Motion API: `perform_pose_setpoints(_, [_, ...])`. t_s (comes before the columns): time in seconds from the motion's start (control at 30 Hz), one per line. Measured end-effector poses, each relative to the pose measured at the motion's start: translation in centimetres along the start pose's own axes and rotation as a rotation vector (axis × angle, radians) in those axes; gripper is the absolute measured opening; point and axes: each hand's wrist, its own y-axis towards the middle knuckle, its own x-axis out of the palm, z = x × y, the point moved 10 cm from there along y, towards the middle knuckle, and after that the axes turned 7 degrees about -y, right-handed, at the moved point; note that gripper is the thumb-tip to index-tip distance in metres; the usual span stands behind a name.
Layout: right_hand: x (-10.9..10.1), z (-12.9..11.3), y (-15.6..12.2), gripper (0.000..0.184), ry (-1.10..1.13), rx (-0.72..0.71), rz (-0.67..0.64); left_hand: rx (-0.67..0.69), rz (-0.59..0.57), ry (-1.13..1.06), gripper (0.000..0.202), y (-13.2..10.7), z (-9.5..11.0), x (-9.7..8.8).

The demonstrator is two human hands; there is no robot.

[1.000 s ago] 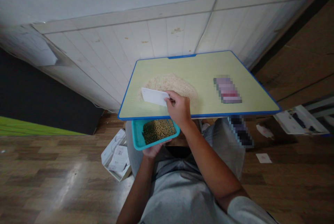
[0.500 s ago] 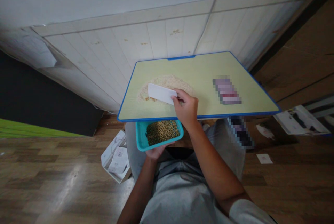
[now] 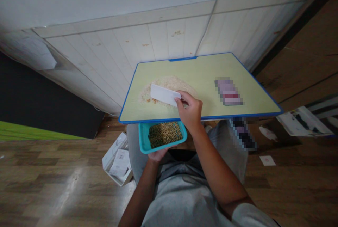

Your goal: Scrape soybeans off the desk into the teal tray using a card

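Observation:
My right hand [image 3: 190,109] pinches a flat white rectangular card [image 3: 165,95] by its right end, with thumb and fingers closed on it. The card is tilted over a spread of pale grains [image 3: 171,80] on the yellow tabletop [image 3: 206,72]. Some orange-brown bits [image 3: 150,100] lie at the left of the grains, close to the card. My left hand [image 3: 158,154] holds a turquoise plastic tray [image 3: 144,139] from below, just under the table's front edge. Round greenish-tan beans or seeds [image 3: 166,133] fill much of the tray. Most of the left fingers are hidden beneath it.
On the table's right side lies a blurred-out phone-like object [image 3: 229,92]. A second blurred object [image 3: 243,133] rests by my right leg. An open white box [image 3: 118,163] with papers stands on the wooden floor at left. The wall [image 3: 158,42] borders the table's far edge.
My right hand and the white card have shifted slightly to the right. The turquoise tray in my left hand has also moved a little rightward.

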Motion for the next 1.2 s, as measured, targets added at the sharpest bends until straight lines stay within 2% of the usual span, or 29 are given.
perform_pose_setpoints(0.1, [-0.1, 0.0, 0.0, 0.027, 0.008, -0.006, 0.003, 0.001, -0.005, 0.002, 0.06, 0.0, 0.0, -0.3])
perform_pose_setpoints(0.27, [-0.1, -0.1, -0.1, 0.028, 0.034, -0.038, 0.012, -0.011, -0.054, -0.058, 0.066, 0.1, -0.3, 0.1])
perform_pose_setpoints(0.6, [0.0, 0.1, -0.2, 0.026, 0.0, -0.003, -0.005, -0.007, -0.076, -0.073, 0.062, 0.1, -0.2, 0.8])
perform_pose_setpoints(0.7, [-0.1, 0.0, -0.2, 0.027, 0.017, -0.015, 0.007, -0.021, -0.073, -0.059, 0.067, 0.1, -0.3, 0.6])
perform_pose_setpoints(0.87, [-0.1, 0.2, -0.3, 0.026, 0.013, 0.004, 0.008, -0.038, -0.126, -0.075, 0.066, 0.1, -0.4, 0.8])
perform_pose_setpoints(1.2, [0.0, 0.2, -0.3, 0.027, 0.005, 0.003, 0.003, -0.015, -0.083, -0.075, 0.063, 0.0, -0.2, 1.5])
